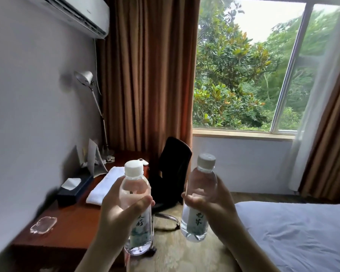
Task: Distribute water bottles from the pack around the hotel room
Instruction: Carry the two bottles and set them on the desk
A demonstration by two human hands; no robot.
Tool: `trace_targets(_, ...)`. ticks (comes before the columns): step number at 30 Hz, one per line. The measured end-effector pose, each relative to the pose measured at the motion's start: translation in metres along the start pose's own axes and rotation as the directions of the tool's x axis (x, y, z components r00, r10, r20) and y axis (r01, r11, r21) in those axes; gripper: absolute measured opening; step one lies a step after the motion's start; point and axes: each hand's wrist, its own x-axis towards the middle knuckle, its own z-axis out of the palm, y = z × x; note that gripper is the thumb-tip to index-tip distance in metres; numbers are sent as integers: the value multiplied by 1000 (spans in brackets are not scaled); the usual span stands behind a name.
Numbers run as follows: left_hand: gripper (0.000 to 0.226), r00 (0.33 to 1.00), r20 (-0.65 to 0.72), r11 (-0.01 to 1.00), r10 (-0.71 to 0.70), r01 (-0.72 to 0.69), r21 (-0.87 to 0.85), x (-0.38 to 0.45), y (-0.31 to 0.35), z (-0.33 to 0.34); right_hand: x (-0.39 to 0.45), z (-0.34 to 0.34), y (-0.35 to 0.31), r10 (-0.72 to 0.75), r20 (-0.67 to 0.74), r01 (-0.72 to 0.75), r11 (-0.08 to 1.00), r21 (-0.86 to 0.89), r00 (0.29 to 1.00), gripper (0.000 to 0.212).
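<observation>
So right now both bottles are up in the air, nothing set down yet as far as I can see. The left hand (pixel 119 210) is wrapped around the left bottle (pixel 136 208) mid-body, and the right hand (pixel 210 203) is curled around the right bottle (pixel 199 201) the same way — both upright, white caps on, held apart over the carpet between the desk (pixel 73 222) and the bed (pixel 294 232). The pack itself isn't in view, and I can't spot any bottle already parked on the desk, which only has a folded towel (pixel 106 185), a tissue box (pixel 73 189) and a glass ashtray (pixel 43 227) on it. My guess — the distributing is early or midway, with these two still to be placed, probably the desk first.
</observation>
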Motion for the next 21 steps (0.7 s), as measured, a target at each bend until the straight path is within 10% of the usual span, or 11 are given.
trace_targets(11,38,969,-235,980,-72,113,165,124,-116,-23,186,58,142,59,255,-110,975,192,965,46)
trace_targets(21,54,754,-657,934,9,228,275,202,-161,-53,333,153,220,-13,613,-159,961,226,790,45)
